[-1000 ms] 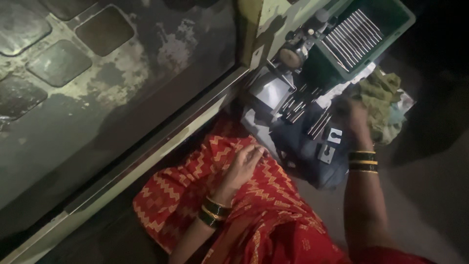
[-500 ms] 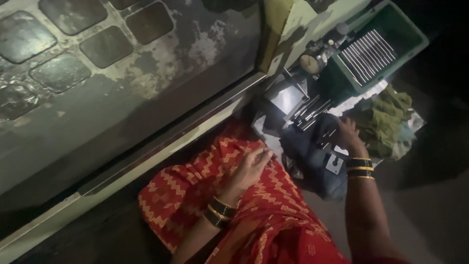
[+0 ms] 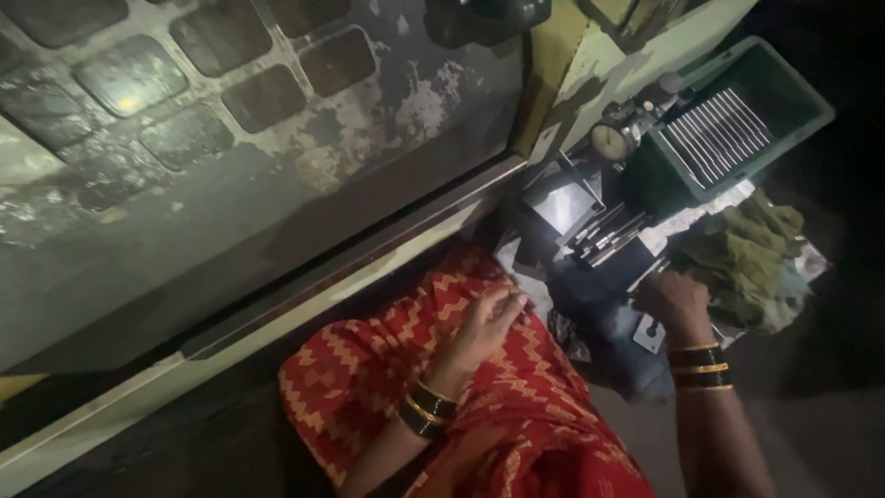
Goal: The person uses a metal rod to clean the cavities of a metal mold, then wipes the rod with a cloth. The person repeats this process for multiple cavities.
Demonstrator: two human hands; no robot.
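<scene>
My left hand (image 3: pixel 486 325) rests on my lap, fingers loosely curled, on red cloth with a yellow zigzag pattern (image 3: pixel 433 387). It holds nothing that I can see. My right hand (image 3: pixel 675 300) reaches over dark blue cloth (image 3: pixel 608 318) by a small white piece (image 3: pixel 649 334); its fingers are curled downward and what they grip is hidden. Several thin metal rods (image 3: pixel 604 235) lie just beyond it. A green bin (image 3: pixel 779 124) with a row of metal rods stands at the upper right.
A round dial gauge (image 3: pixel 612 140) sits beside the green bin. A crumpled olive rag (image 3: pixel 751 267) lies right of my right hand. A worn metal surface with square tiles (image 3: pixel 212 120) fills the left, edged by a pale rail (image 3: pixel 304 295). The scene is dim.
The view has shifted, so everything sits lower and further right. My right hand has moved nearer, from the rods toward the small white piece. My left hand stays on my lap.
</scene>
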